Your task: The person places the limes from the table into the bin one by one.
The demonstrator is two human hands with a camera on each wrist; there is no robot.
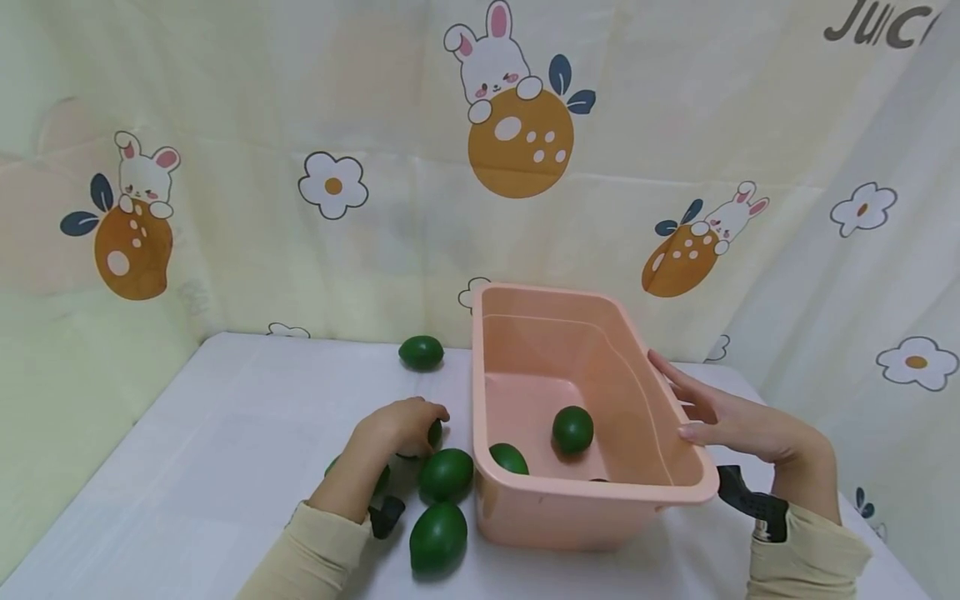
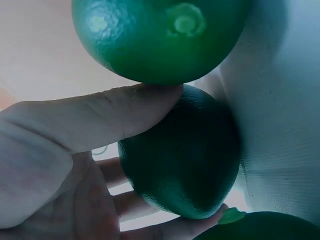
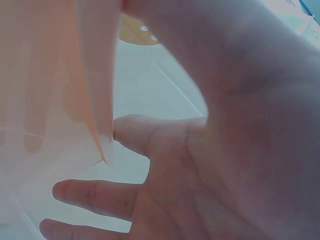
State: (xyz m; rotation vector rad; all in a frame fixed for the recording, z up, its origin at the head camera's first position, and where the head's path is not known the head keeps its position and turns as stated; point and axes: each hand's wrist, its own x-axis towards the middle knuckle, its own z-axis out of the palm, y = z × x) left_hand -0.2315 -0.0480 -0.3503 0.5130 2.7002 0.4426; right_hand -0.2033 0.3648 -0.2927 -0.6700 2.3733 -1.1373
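In the head view my left hand (image 1: 401, 425) is at the left side of the pink plastic basin (image 1: 596, 521), curled round a green lime (image 1: 435, 432) that it mostly hides. The left wrist view shows the held lime (image 2: 182, 155) between thumb and fingers, with another lime (image 2: 160, 37) touching the thumb. My right hand (image 1: 738, 421) touches the basin's right rim, fingers spread and fairly straight. In the right wrist view the index fingertip (image 3: 122, 131) meets the rim edge. Inside the basin lie a lime (image 1: 573, 430) and another lime (image 1: 508, 458), partly covered by the near rim.
Two limes, an upper lime (image 1: 447, 475) and a lower lime (image 1: 438, 537), sit left of the basin. A lime (image 1: 421, 353) lies at the white table's back edge. Another lime (image 1: 382, 480) is partly behind my left wrist. A patterned curtain (image 1: 405, 250) hangs behind.
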